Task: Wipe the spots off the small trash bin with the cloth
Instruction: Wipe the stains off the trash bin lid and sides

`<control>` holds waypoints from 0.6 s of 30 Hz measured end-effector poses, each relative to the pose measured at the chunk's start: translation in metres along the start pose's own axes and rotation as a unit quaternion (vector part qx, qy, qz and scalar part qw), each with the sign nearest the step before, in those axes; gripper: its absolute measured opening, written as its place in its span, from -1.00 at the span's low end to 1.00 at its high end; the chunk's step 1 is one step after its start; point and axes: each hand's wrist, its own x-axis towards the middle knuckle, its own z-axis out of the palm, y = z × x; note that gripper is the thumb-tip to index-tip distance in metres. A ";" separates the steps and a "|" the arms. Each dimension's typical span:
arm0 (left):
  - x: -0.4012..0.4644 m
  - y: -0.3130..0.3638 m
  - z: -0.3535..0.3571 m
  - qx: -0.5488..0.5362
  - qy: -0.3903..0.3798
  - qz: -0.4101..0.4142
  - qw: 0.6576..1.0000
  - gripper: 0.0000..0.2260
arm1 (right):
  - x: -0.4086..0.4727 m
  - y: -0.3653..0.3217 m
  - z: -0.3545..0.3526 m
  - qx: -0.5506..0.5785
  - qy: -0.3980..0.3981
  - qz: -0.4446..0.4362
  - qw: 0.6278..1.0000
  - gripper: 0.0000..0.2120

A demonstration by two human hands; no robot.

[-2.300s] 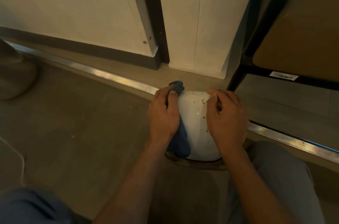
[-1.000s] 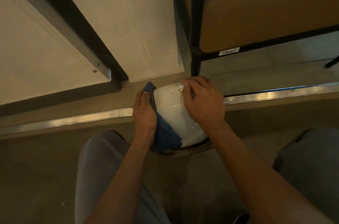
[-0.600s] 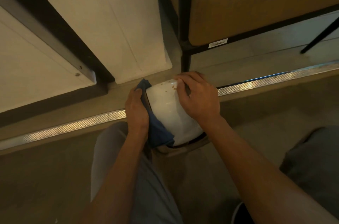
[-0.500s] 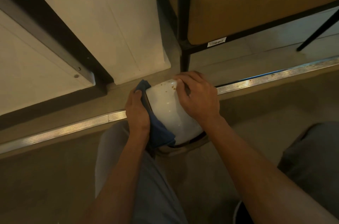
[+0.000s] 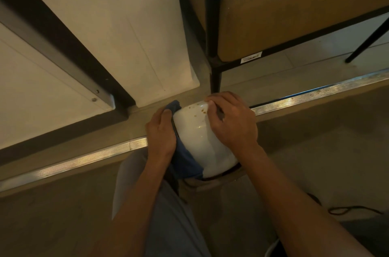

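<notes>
Bin braced between both hands, cloth under the left, spots not yet wiped.

We find the left hand (image 5: 161, 132) pressing the blue cloth (image 5: 183, 162) against the left flank of the small trash bin (image 5: 200, 141), fingers curled over the fabric so that it is clamped between palm and wall; the right hand (image 5: 231, 122) cups the far right edge, fingers bent over it. The bin lies tilted on the floor (image 5: 315, 162) between the person's knees, near the metal threshold strip (image 5: 84, 160) and the black shelf leg (image 5: 215, 82). Brown spots (image 5: 200, 109) sit on the upper part between the hands. We judge the bin a light, stiff, glossy shell, liable to slip or roll under rubbing, so the right hand's hold should remain. The cloth is soft and should bunch under the fingertips.
</notes>
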 end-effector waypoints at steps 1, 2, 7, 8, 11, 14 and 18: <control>0.003 0.005 0.000 0.022 -0.016 0.006 1.000 -0.80 | 0.001 0.000 0.000 -0.004 0.000 0.002 1.000 -0.78; 0.006 0.009 0.000 0.051 -0.030 0.019 0.998 -0.80 | 0.001 0.000 0.000 -0.007 0.000 0.002 1.000 -0.78; 0.000 0.013 0.003 0.256 -0.059 0.133 0.956 -0.60 | -0.002 -0.004 0.001 -0.021 -0.002 0.000 1.000 -0.77; -0.003 0.009 0.002 0.266 -0.061 0.151 0.950 -0.54 | -0.002 -0.004 0.002 -0.022 -0.005 0.000 1.000 -0.77; -0.015 -0.007 -0.002 0.213 -0.079 0.186 0.956 -0.49 | -0.003 -0.004 0.002 -0.023 -0.007 -0.004 1.000 -0.78; -0.031 -0.022 -0.007 0.150 -0.051 0.238 0.958 -0.63 | -0.005 -0.008 0.000 -0.013 -0.001 -0.008 1.000 -0.79; -0.040 -0.033 -0.010 0.110 -0.041 0.247 0.962 -0.69 | -0.005 -0.007 -0.001 -0.008 -0.003 -0.004 1.000 -0.79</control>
